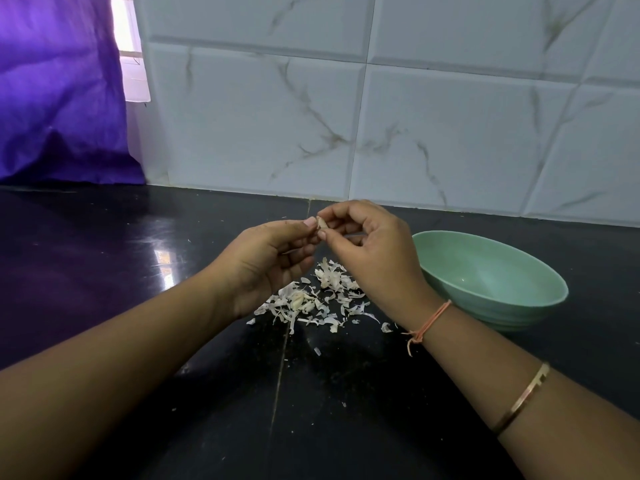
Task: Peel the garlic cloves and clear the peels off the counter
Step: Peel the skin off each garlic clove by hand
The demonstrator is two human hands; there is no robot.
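the peels [313, 303] lie scattered on the counter [104, 271] under your wrists, papery and light, so gather them gently. above them your left hand [266, 261] and right hand [367, 244] both pinch one small, slick garlic clove [322, 224]; hold its ends. the green bowl [491, 282] sits just right.

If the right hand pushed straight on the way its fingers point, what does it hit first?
Likely the left hand, at its fingertips: the right hand points left at them, both pinching the same garlic clove. Depth unsure.
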